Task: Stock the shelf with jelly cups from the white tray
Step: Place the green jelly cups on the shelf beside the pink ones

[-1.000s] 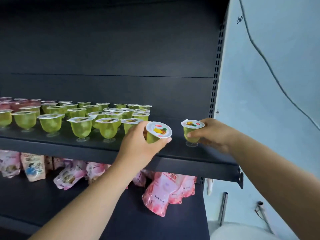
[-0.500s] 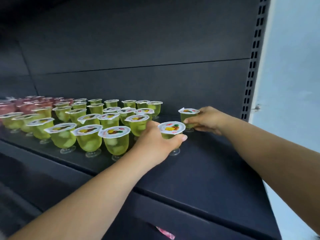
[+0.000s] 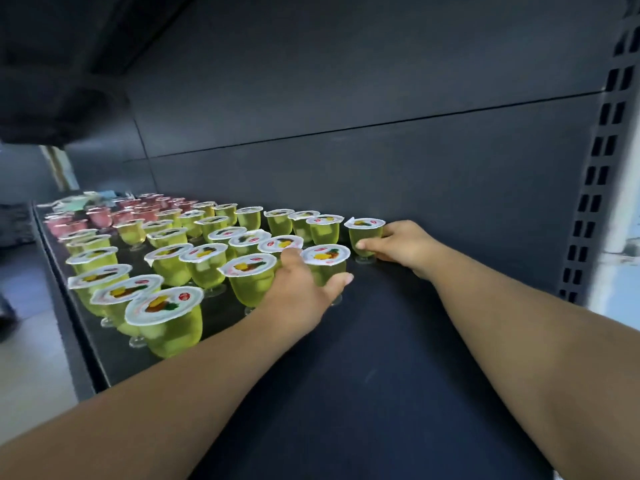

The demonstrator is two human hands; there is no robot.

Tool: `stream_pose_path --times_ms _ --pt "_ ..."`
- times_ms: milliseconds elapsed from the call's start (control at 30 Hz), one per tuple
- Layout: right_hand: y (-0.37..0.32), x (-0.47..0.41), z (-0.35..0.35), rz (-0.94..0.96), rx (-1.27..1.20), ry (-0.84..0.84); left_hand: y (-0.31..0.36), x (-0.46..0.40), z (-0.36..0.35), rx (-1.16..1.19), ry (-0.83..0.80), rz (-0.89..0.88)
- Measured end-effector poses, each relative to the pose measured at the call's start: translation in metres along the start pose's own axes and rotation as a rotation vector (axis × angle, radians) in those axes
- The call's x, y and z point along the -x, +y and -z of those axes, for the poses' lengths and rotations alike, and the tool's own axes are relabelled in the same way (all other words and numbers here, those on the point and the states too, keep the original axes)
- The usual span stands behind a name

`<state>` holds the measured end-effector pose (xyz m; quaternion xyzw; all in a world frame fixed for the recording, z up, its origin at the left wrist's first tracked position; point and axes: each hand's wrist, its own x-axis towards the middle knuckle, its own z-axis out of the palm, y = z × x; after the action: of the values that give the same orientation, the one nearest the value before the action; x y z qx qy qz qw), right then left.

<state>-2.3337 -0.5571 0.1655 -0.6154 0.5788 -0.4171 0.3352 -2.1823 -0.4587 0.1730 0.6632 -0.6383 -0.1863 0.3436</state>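
On the dark metal shelf (image 3: pixel 398 358), at the right end of the crowded block of green jelly cups with white foil lids (image 3: pixel 173 268), the person's left hand (image 3: pixel 298 292) has its fingers wrapped around a stemmed green jelly cup with a fruit-printed lid (image 3: pixel 325 261), its small clear foot near or on the shelf surface. Farther back, near the rear panel, the right hand (image 3: pixel 401 242) pinches another green cup of the same kind (image 3: pixel 365 233), fingers closed on its lower body. The white tray is not in view. The main risk lies in the narrow feet: each cup stands on a small base under a wide top, so letting go while one is tilted could tip it. The left wrist sits just beside a neighbouring cup (image 3: pixel 247 280), and pulling back carelessly could knock it into the row, toppling several. A squeeze too firm might buckle the thin plastic or lift a lid edge.
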Motion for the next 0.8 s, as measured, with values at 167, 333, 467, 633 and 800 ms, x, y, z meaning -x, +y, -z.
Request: stream_pose_path --times_ms 167,333,467,633,800 --pt "0.001 -0.008 0.0 0.031 -0.042 -0.115 0.001 -0.012 -0.008 -0.099 0.075 0.034" --pt "0.004 -0.012 -0.001 0.032 -0.028 -0.11 0.004 -0.015 -0.013 -0.183 0.115 0.059" --pt "0.002 0.0 0.001 0.028 0.12 -0.051 0.002 -0.015 -0.012 -0.207 0.07 0.045" --pt "-0.006 0.04 0.005 0.053 0.47 0.082 0.001 0.002 -0.002 -0.269 -0.025 0.008" --pt "-0.021 0.113 -0.004 0.11 0.762 0.094 -0.017 0.05 0.025 -0.378 -0.152 -0.136"
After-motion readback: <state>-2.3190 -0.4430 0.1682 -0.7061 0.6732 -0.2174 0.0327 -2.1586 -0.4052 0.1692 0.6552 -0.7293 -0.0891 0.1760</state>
